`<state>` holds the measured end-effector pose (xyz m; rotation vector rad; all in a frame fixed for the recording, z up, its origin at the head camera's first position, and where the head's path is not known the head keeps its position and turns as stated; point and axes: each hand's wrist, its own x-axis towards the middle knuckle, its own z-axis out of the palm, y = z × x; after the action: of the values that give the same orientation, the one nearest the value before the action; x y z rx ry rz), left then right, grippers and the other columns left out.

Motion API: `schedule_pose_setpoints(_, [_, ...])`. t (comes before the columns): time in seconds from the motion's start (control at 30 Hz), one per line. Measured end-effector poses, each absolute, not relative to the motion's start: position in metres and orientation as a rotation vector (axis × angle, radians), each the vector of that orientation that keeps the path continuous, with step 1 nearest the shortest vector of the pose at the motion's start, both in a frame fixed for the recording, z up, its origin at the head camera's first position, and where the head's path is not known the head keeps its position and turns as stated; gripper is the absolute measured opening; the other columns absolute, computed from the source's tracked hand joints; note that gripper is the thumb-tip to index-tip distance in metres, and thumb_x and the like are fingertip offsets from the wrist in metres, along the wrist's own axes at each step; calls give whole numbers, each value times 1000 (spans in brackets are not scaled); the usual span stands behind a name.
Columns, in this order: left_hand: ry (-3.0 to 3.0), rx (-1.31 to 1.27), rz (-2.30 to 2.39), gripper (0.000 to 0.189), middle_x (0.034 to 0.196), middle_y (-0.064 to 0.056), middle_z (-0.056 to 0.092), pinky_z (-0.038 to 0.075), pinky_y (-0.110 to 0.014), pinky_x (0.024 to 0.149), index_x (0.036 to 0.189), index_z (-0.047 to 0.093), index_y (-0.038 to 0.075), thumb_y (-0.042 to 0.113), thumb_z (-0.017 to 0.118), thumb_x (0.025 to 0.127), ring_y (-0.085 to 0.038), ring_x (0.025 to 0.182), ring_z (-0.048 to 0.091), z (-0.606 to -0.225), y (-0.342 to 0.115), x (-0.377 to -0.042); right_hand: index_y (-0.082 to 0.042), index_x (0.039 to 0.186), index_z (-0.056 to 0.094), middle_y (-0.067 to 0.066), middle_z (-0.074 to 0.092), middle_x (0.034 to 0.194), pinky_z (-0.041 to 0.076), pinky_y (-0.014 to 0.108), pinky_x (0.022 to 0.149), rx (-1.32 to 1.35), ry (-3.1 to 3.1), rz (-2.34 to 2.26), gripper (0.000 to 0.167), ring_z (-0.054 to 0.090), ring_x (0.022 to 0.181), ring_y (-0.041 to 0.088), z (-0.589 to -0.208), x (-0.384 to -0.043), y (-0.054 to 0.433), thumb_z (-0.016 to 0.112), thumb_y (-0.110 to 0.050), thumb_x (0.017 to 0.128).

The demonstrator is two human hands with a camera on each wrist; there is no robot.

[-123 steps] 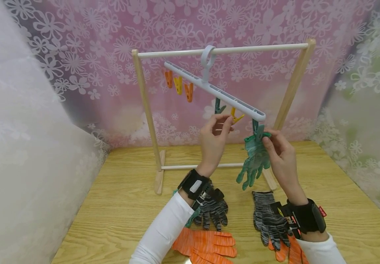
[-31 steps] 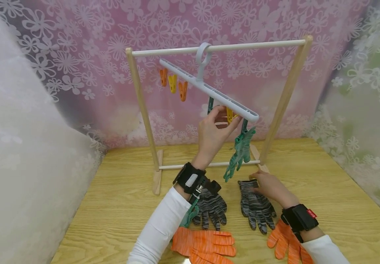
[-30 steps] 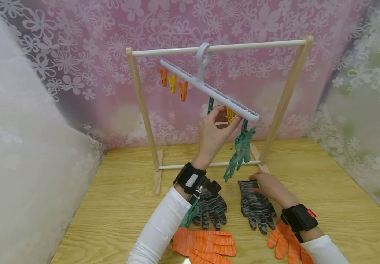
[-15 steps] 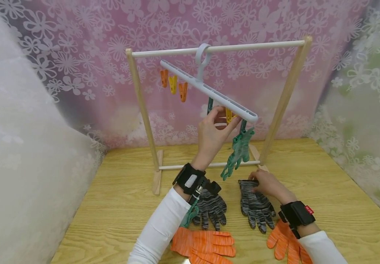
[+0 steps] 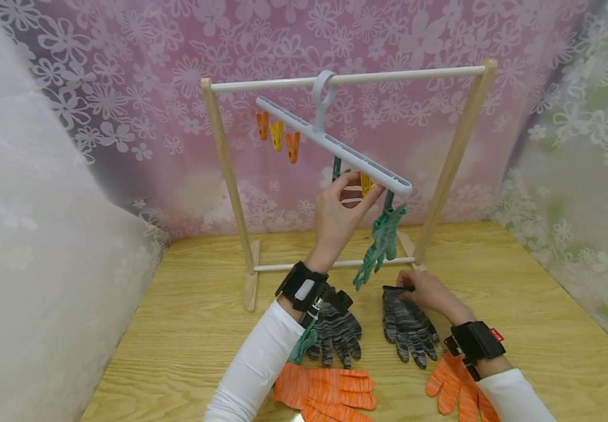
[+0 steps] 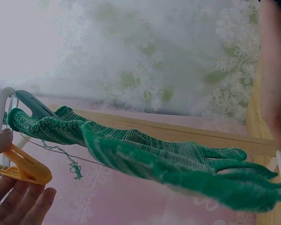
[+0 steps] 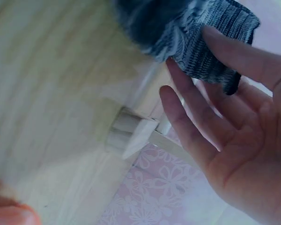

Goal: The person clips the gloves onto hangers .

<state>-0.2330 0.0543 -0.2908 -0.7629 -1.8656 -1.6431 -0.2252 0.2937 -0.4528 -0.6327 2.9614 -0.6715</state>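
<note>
My left hand [image 5: 335, 217] pinches a yellow clothespin [image 6: 32, 168] under the grey clip hanger [image 5: 359, 159], thumb on one side and fingers on the other. Close by, a green glove [image 5: 385, 240] hangs by its cuff from a dark green clothespin [image 6: 33, 105] at the hanger's near end. Down at the table, my right hand [image 5: 430, 293] grips the cuff of a black-and-grey knit glove [image 5: 409, 328] between thumb and fingers. In the right wrist view that glove's cuff [image 7: 225, 42] is raised, and the glove's fingers lie toward me on the table.
The hanger hooks over the white rail [image 5: 404, 76] of a wooden rack [image 5: 228, 176]. Orange and yellow clothespins [image 5: 276, 136] hang at its far end. A second grey glove [image 5: 338, 334], a partly hidden green glove [image 5: 304, 346] and orange gloves [image 5: 325, 387] [image 5: 457, 384] lie on the table [image 5: 177, 340].
My right hand has left the hanging green glove, come down to the black-and-grey glove and taken its cuff, which now lifts slightly. My left hand has closed round the yellow clothespin.
</note>
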Motion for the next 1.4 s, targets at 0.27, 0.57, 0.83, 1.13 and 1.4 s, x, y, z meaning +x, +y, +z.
schedule_pose_setpoints(0.27, [-1863,-778,-1630,33,108,-14,74,60,-22,79,119,70,3,17,79,91,-17,92,74,-291,52,-234,-5,107,70,15,71,93,54,43,64,-578,3125,-800,17,66,75,28,-439,-231,289,74,-9,92])
schedule_pose_setpoints(0.57, [-1863,-771,-1650,34,108,-15,74,59,-20,79,119,70,2,16,80,90,-19,93,75,-290,50,-234,0,114,66,23,70,106,57,53,75,-624,3162,-945,17,68,92,42,-427,-237,283,66,-5,98])
schedule_pose_setpoints(0.83, [-1866,-756,-1665,38,110,-15,74,60,-24,83,121,71,2,16,82,87,-21,95,74,-290,49,-234,11,125,59,36,63,116,58,57,78,-643,3212,-1073,26,66,98,50,-406,-253,276,55,7,100])
schedule_pose_setpoints(1.13, [-1890,-771,-1626,39,110,-14,74,60,-26,84,123,70,3,17,80,88,-18,98,73,-290,48,-236,7,98,60,32,67,102,57,60,76,-683,3249,-1197,5,67,94,49,-376,-259,264,55,7,100])
schedule_pose_setpoints(1.4, [-1874,-762,-1654,44,109,-17,74,59,-19,81,126,68,1,15,81,87,-21,97,74,-290,48,-235,13,103,65,35,66,93,56,57,73,-706,3257,-1248,12,65,82,48,-360,-268,255,60,4,97])
